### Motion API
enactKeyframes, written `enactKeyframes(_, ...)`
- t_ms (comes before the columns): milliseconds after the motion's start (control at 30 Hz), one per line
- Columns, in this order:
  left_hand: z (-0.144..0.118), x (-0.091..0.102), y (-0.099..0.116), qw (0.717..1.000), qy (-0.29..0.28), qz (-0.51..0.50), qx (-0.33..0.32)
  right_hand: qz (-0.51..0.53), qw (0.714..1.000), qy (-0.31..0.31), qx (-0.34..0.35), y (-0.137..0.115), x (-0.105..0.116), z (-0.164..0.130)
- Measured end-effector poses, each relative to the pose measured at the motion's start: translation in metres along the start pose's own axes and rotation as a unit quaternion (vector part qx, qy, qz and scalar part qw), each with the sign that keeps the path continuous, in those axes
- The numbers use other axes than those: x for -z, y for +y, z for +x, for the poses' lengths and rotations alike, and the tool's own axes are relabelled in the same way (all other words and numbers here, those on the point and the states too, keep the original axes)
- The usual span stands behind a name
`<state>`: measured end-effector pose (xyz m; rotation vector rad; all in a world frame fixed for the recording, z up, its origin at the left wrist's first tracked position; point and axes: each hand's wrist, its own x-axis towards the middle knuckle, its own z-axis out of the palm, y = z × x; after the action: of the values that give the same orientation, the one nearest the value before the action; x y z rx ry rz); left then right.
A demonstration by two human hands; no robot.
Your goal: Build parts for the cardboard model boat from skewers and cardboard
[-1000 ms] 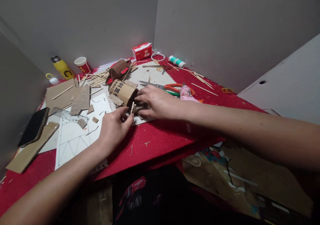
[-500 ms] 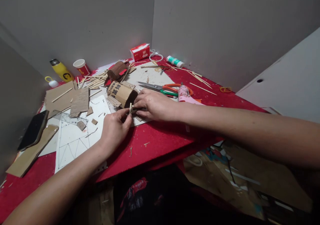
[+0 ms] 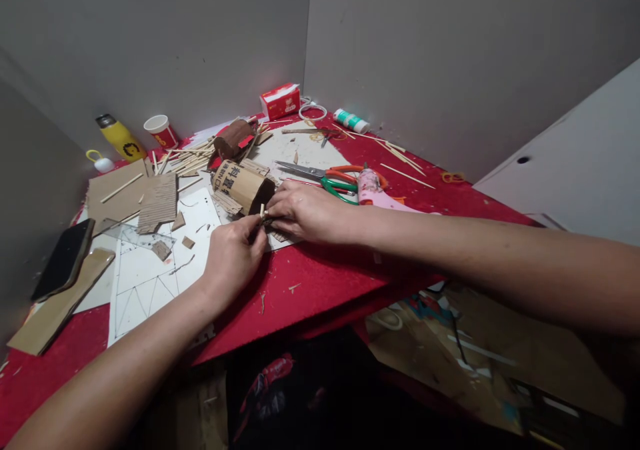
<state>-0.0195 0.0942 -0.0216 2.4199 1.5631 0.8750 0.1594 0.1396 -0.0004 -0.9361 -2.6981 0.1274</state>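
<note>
Fingers of the left hand [image 3: 231, 258] are pinched together on a short wooden stick [image 3: 261, 211], whose pale tip pokes up just above the fingertips at the centre of the frame. Right beside it, the right hand [image 3: 305, 210] lies palm down with its fingers closed on a small dark piece [image 3: 273, 221] at the stick's base; what that piece is cannot be made out. Both hands meet just in front of the open end of a cardboard tube [image 3: 243, 185] with printed black characters, lying on its side on a white sheet [image 3: 150, 270] marked with pencilled triangles. Behind the right hand, scissors [image 3: 325, 175] with orange and green handles rest beside a pink glue gun [image 3: 371, 186]. Toward the upper left of the frame sit a yellow bottle [image 3: 120, 139], a red paper cup [image 3: 160, 131], a bundle of loose sticks [image 3: 190, 159] and pieces of corrugated cardboard [image 3: 159, 201]. A dark phone [image 3: 63, 259] lies at the left edge. Near the back corner are a red box [image 3: 281, 101] and a green-and-white glue stick [image 3: 351, 121], all on the red table [image 3: 325, 277].
</note>
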Motion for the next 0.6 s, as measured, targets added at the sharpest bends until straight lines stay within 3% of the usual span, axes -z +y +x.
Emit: enactKeyframes(600,-0.004,0.009,-0.002,0.995,0.007,-0.08,0.061,-0.001,0.999,0.047,0.014,0.01,-0.005,0.002)
